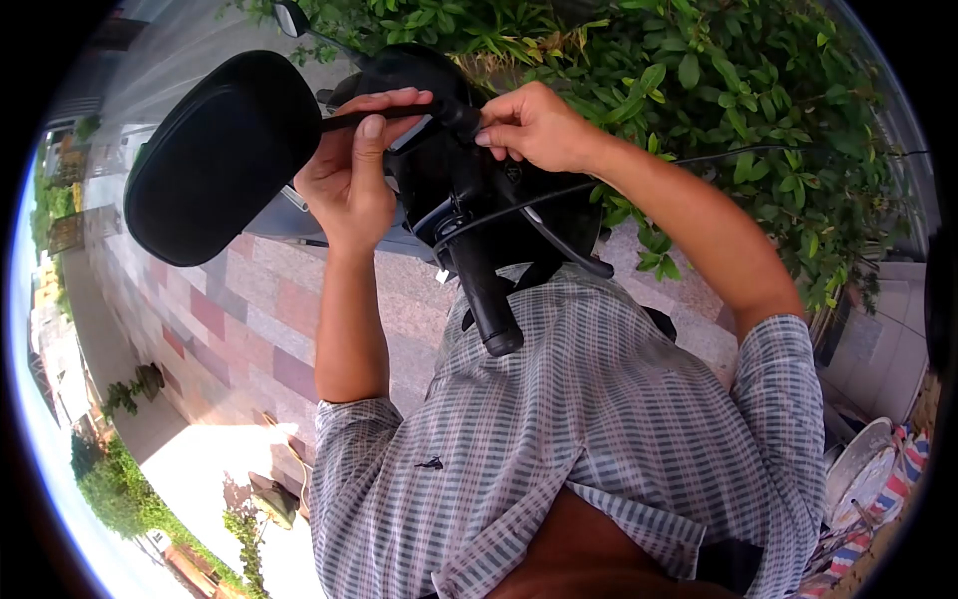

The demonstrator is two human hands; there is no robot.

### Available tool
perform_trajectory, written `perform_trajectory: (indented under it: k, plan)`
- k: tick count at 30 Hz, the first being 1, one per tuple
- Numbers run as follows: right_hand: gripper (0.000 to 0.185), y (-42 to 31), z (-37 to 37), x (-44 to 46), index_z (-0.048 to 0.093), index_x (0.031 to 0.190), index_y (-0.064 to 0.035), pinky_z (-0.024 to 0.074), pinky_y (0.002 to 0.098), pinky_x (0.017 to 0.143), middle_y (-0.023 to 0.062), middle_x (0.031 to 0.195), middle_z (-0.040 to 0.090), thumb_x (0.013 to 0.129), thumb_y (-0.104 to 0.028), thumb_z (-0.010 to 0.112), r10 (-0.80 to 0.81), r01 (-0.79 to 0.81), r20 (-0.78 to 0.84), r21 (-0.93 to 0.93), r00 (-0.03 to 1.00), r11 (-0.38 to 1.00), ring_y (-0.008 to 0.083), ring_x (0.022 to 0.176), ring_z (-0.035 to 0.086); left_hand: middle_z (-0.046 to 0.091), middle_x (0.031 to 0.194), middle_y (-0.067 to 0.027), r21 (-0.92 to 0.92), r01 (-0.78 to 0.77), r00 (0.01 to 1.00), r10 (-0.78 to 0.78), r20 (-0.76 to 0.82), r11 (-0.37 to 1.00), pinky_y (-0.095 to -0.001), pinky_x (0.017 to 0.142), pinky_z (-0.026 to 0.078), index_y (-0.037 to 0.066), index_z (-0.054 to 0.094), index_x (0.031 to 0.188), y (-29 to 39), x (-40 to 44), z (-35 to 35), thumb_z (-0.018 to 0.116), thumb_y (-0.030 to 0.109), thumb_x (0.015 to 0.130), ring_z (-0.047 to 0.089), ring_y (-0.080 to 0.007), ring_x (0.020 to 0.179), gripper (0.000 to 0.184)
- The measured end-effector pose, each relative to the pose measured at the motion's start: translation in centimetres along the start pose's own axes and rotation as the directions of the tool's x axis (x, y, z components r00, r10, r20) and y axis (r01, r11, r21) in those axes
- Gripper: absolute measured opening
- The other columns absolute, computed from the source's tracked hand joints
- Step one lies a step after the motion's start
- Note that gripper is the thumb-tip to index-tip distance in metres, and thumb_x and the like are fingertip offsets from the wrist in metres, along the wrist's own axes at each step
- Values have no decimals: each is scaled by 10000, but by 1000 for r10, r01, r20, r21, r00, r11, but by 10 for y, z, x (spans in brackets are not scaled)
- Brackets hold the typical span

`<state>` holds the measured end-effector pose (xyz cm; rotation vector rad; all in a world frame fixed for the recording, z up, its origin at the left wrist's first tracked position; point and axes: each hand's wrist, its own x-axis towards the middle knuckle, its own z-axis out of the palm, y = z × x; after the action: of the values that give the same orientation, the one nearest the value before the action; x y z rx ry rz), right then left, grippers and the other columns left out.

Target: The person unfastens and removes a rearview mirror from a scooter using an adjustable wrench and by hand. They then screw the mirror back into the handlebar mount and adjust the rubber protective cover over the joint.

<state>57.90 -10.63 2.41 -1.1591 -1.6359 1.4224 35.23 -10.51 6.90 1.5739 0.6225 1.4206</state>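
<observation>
A black scooter mirror point(222, 158) juts out at the left, its dark side facing me. My left hand point(351, 185) is closed on the mirror's thin stem point(404, 112), thumb in front and fingers behind. At the stem's lower end is a rounded black fitting point(461, 122), and my right hand point(534, 125) pinches it between thumb and fingertips. Just below both hands lies the handlebar with its black rubber grip point(484, 295). A brake lever point(564, 245) runs beside the grip. Part of the fitting is hidden by my right fingers.
Leafy bushes point(699, 100) grow close beyond my right arm. A thin black cable point(718, 155) crosses near my right forearm. A second mirror point(290, 18) stands at the far side. Paving tiles point(249, 309) cover the ground; a striped bag point(878, 509) lies at lower right.
</observation>
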Motion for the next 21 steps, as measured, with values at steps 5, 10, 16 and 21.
perform_trajectory:
  k: [5, 10, 16, 21]
  plan:
    - [69, 0, 0, 1, 743, 928, -26, 440, 251, 542, -9, 667, 640, 940, -65, 687, 20, -20, 27, 4, 999, 1000, 62, 574, 544, 697, 1174, -230, 432, -172, 953, 38, 302, 885, -399, 1014, 549, -101, 600, 1159, 17, 9, 11, 507, -13, 1053, 689, -309, 1134, 166]
    - [115, 7, 6, 6, 763, 975, -4, 454, 272, 549, 11, 679, 650, 935, -95, 704, -117, 121, -42, 131, 992, 984, 90, 584, 561, 695, 822, -152, 501, -461, 885, 340, 317, 733, -330, 645, 545, -13, 731, 1007, 19, 31, 40, 716, -70, 837, 689, -302, 707, 180]
    - [122, 5, 2, 3, 766, 947, 10, 468, 282, 557, 39, 689, 668, 913, -99, 723, 23, -23, -22, 32, 999, 999, 108, 592, 573, 729, 828, -145, 557, -482, 870, 295, 395, 676, -292, 657, 541, -52, 737, 997, 8, 50, 60, 763, -11, 872, 705, -202, 713, 134]
    - [129, 10, 1, 1, 769, 970, 14, 466, 280, 553, 44, 689, 669, 913, -93, 722, 18, -17, -19, 46, 1000, 999, 107, 590, 570, 720, 808, -136, 526, -419, 893, 233, 385, 740, -291, 617, 527, -55, 741, 994, 4, 51, 64, 776, 16, 876, 686, -182, 669, 143]
